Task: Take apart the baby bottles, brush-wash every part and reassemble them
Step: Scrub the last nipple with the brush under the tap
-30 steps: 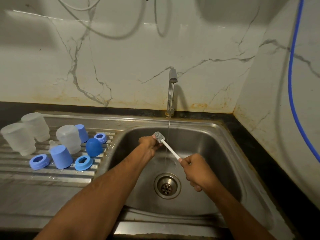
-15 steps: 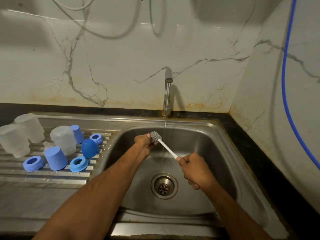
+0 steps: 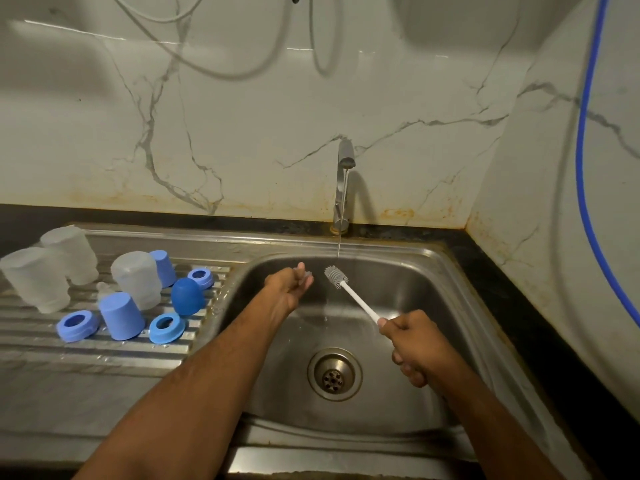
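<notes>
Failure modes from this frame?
1. The left hand pinches a small clear part, likely a teat, over the open sink; a wet grip could drop it toward the drain.
2. The brush, held by the right hand, sits beside the running water; bristles may flick spray.
3. Washed parts crowd the drainboard; the dark blue cap could roll.

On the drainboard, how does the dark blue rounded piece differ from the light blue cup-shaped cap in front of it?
The dark blue piece is deep blue and egg-shaped with a rounded top; the light blue cap is paler, with straight tapered sides and a flat top. The cap looks larger and sits nearer the camera, to the left. Both stand on the ribbed drainboard, untouched by either hand.
</notes>
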